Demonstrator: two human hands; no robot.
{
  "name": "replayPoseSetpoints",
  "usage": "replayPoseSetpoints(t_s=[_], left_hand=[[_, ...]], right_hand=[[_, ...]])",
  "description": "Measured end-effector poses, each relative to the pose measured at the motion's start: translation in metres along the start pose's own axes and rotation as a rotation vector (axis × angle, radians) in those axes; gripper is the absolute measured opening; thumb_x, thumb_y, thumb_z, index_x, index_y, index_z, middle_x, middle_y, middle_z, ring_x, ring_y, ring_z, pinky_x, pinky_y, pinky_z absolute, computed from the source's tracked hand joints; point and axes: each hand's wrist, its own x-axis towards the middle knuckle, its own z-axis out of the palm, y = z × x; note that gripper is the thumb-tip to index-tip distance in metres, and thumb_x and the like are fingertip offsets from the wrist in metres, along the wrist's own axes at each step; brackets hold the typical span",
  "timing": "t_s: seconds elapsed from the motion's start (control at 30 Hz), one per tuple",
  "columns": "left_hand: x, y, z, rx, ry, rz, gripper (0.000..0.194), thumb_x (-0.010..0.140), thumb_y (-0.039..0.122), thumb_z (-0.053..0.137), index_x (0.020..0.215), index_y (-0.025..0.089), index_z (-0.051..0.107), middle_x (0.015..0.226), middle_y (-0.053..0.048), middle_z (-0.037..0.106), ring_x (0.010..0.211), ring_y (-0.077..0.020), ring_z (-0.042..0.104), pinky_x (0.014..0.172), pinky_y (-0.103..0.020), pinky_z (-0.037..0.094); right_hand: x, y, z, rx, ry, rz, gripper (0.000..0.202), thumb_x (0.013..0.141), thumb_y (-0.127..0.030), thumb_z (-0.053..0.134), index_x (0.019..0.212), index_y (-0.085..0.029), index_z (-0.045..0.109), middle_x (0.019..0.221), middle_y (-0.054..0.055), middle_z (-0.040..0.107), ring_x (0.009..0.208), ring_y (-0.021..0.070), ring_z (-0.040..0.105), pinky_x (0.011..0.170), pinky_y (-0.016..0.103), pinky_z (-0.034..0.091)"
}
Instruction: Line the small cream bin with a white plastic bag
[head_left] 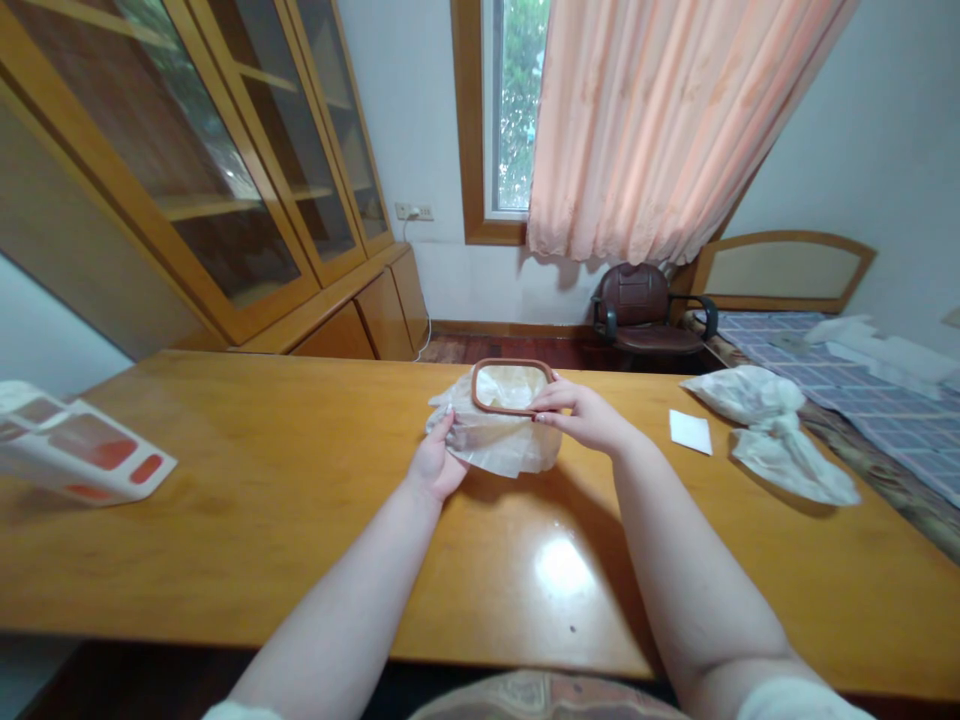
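A knotted bag (781, 426) and white paper (690, 432) lie right, a white holder (90, 447) left. Your left hand (437, 462) pinches translucent sheeting (502, 445) (milky, crinkled); your right hand (589, 412) grips the rounded brown frame (499, 409).

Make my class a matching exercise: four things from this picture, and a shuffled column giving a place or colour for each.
Things
1. brown rim
2. translucent plastic
3. white square
4. curtain

Place or colour
A. lying flat on the table
B. at the right hand's fingertips
C. pink
D. held by the left hand

Pairs: 1-B, 2-D, 3-A, 4-C
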Motion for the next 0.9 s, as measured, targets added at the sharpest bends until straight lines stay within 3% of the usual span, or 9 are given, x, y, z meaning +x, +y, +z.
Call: replayPoseSetpoints(t_s=[0.3, 0.37, 0.47, 0.53, 0.6, 0.67, 0.7, 0.8, 0.9], left_hand=[[0.002, 0.004, 0.002, -0.023, 0.133, 0.119, 0.02, 0.089, 0.02, 0.05, 0.103, 0.015, 0.064, 0.097, -0.007, 0.073, 0.09, -0.0182, 0.068, 0.093, -0.036, 0.05], [0.003, 0.008, -0.002, -0.015, 0.281, 0.219, 0.019, 0.09, 0.025, 0.046, 0.093, 0.015, 0.063, 0.09, -0.007, 0.07, 0.082, -0.0167, 0.067, 0.087, -0.034, 0.051], [0.005, 0.014, -0.011, 0.113, 0.638, 0.479, 0.019, 0.091, 0.028, 0.043, 0.088, 0.017, 0.058, 0.09, -0.004, 0.064, 0.077, -0.013, 0.063, 0.085, -0.03, 0.049], [0.002, 0.016, -0.014, 0.242, 0.729, 0.702, 0.013, 0.09, 0.023, 0.045, 0.095, 0.02, 0.057, 0.103, -0.002, 0.062, 0.087, -0.0108, 0.061, 0.091, -0.026, 0.045], [-0.006, 0.018, -0.01, 0.499, 0.591, 0.958, 0.016, 0.089, 0.024, 0.049, 0.102, 0.022, 0.058, 0.114, -0.002, 0.06, 0.103, -0.0124, 0.058, 0.099, -0.026, 0.04], [-0.017, 0.021, 0.003, 0.9, 0.34, 1.172, 0.02, 0.09, 0.03, 0.048, 0.103, 0.021, 0.061, 0.117, -0.006, 0.06, 0.112, -0.0178, 0.055, 0.103, -0.033, 0.038], [-0.022, 0.024, 0.011, 1.099, 0.215, 1.208, 0.023, 0.092, 0.033, 0.047, 0.101, 0.02, 0.063, 0.116, -0.007, 0.061, 0.114, -0.0202, 0.054, 0.103, -0.036, 0.038], [-0.024, 0.035, 0.04, 1.548, -0.122, 1.085, 0.028, 0.094, 0.035, 0.043, 0.103, 0.022, 0.066, 0.111, -0.007, 0.067, 0.111, -0.0214, 0.057, 0.102, -0.039, 0.038], [-0.006, 0.049, 0.063, 1.861, -0.491, 0.875, 0.03, 0.093, 0.035, 0.043, 0.103, 0.023, 0.069, 0.108, -0.006, 0.07, 0.112, -0.024, 0.057, 0.106, -0.044, 0.032]], right_hand=[[-0.001, -0.001, 0.002, -0.013, 0.002, -0.012, 0.016, 0.085, -0.028, 0.064, 0.095, -0.021, 0.074, 0.097, 0.007, 0.073, 0.096, 0.0206, 0.064, 0.092, 0.038, 0.047], [-0.002, -0.003, 0.002, -0.02, 0.027, 0.055, 0.02, 0.082, -0.029, 0.068, 0.099, -0.021, 0.072, 0.102, 0.007, 0.072, 0.098, 0.0208, 0.064, 0.092, 0.037, 0.048], [-0.002, -0.008, 0.004, -0.057, 0.047, 0.126, 0.035, 0.078, -0.032, 0.071, 0.112, -0.022, 0.067, 0.109, 0.008, 0.069, 0.101, 0.0214, 0.063, 0.091, 0.037, 0.048], [0.001, -0.011, 0.008, -0.106, 0.053, 0.124, 0.039, 0.078, -0.034, 0.072, 0.115, -0.021, 0.066, 0.11, 0.009, 0.069, 0.103, 0.0223, 0.062, 0.091, 0.038, 0.047], [0.004, -0.014, 0.016, -0.198, 0.082, 0.107, 0.042, 0.075, -0.04, 0.074, 0.112, -0.021, 0.067, 0.108, 0.009, 0.07, 0.103, 0.024, 0.061, 0.093, 0.041, 0.044], [0.008, -0.017, 0.027, -0.316, 0.117, 0.093, 0.04, 0.071, -0.046, 0.077, 0.103, -0.021, 0.07, 0.1, 0.008, 0.072, 0.098, 0.0248, 0.06, 0.095, 0.044, 0.04], [0.01, -0.018, 0.033, -0.373, 0.127, 0.091, 0.036, 0.072, -0.047, 0.076, 0.096, -0.021, 0.071, 0.093, 0.007, 0.072, 0.094, 0.0242, 0.06, 0.096, 0.045, 0.038], [0.014, -0.018, 0.046, -0.478, 0.128, 0.102, 0.025, 0.079, -0.044, 0.071, 0.074, -0.019, 0.07, 0.075, 0.005, 0.07, 0.081, 0.0205, 0.058, 0.095, 0.044, 0.036], [0.015, -0.015, 0.049, -0.488, 0.108, 0.083, 0.02, 0.08, -0.036, 0.072, 0.072, -0.019, 0.068, 0.072, 0.004, 0.067, 0.078, 0.0188, 0.056, 0.091, 0.04, 0.037]])
